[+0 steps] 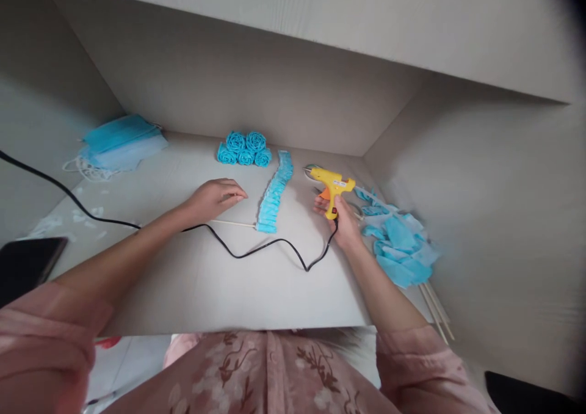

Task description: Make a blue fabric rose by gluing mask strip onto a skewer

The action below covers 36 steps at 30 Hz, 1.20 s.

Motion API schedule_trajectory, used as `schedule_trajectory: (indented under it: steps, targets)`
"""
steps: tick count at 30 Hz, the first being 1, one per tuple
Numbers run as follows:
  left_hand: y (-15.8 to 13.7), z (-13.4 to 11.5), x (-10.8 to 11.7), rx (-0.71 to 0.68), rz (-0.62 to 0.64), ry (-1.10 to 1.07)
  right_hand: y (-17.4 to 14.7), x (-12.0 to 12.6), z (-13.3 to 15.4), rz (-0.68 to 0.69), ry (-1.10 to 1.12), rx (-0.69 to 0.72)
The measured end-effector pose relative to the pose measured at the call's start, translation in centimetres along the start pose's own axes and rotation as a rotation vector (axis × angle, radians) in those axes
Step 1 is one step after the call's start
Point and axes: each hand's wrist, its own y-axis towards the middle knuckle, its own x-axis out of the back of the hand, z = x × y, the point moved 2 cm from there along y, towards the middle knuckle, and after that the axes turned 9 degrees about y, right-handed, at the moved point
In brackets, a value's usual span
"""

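My right hand (pixel 341 215) is wrapped round the handle of a yellow hot glue gun (pixel 332 182) with an orange trigger; its nozzle points left. Left of centre hovers my left hand (pixel 217 195), fingers drawn together and nothing visible in them. Between the hands lies a gathered light-blue fabric strip (pixel 274 197), running away from me. A thin pale stick (pixel 229 223) meets its near end from the left; its other end is hidden near my left forearm. The black cord (pixel 274 241) from the glue gun curves across the table and passes my left forearm.
Several rolled blue rosettes (pixel 245 149) are stacked by the back wall. Blue face masks (pixel 123 136) lie at the back left, above white scraps (pixel 94 215). Blue cloth pieces (pixel 403 243) and pale sticks (pixel 437 313) are at right. A dark phone-like slab (pixel 32 264) sits at left.
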Motion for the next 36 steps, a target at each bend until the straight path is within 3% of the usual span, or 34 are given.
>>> schedule_trajectory:
  steps: [6, 12, 17, 28, 32, 36]
  targets:
    - [3.8, 0.9, -1.0, -0.125, 0.044, 0.296, -0.1, 0.1, -0.1, 0.003, 0.005, -0.03]
    - [6.9, -0.1, -3.6, -0.181, 0.104, 0.369, 0.1, 0.4, -0.1, -0.014, 0.002, -0.024]
    - [7.0, -0.6, -4.3, -0.182, 0.138, 0.358, 0.1, 0.4, -0.1, -0.009, 0.028, -0.013]
    - [5.3, 1.9, -3.3, -0.086, 0.116, 0.366, -0.3, -0.3, 0.4, 0.0, 0.122, -0.036]
    - [8.0, 1.5, -3.7, -0.028, 0.058, 0.389, -0.3, -0.4, 0.6, -0.014, 0.116, -0.032]
    - [13.4, 1.1, -4.5, 0.054, 0.078, 0.461, -0.4, -0.4, 0.7, -0.011, 0.114, -0.031]
